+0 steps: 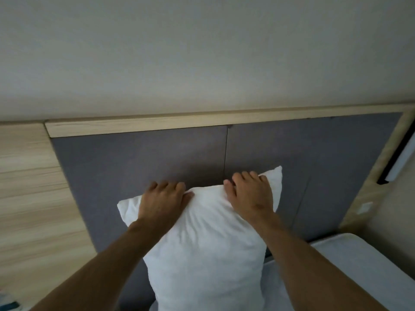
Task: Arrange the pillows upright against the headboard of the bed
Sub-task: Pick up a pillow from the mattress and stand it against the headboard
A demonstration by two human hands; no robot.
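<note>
White and wrinkled, the pillow point(202, 243) stood upright on the bed point(341, 254), with its back against the grey padded headboard point(134, 158). We had both hands on its top edge. Our left hand point(164, 200) lay near the left corner, fingers curled over the edge, grasping the pillow. Our right hand point(249, 194) did the same near the right corner. A light wooden frame point(157, 124) ran along the top of the headboard.

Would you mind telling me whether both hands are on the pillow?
Yes, the left hand and the right hand both grip the top edge of the white pillow.
</note>
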